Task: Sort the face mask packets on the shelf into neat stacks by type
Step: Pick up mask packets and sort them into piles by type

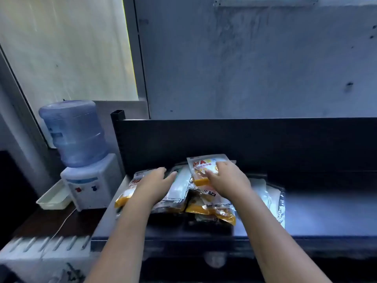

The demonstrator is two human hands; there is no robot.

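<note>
A loose pile of face mask packets lies on the dark shelf (326, 211). My right hand (228, 180) grips an orange-and-white packet (204, 164) printed "MA", tilted up above the pile. My left hand (153, 181) rests with straight fingers on a white packet (179, 186). An orange packet (127, 190) lies under my left wrist at the shelf's left end. More orange packets (212, 209) lie at the front of the pile. Clear and white packets (269, 193) spread to the right.
A black back panel (244, 139) rises behind the shelf. To the left stands a water dispenser (89, 184) with a blue bottle (73, 133), a white tray (54, 198) beside it and a cable running forward.
</note>
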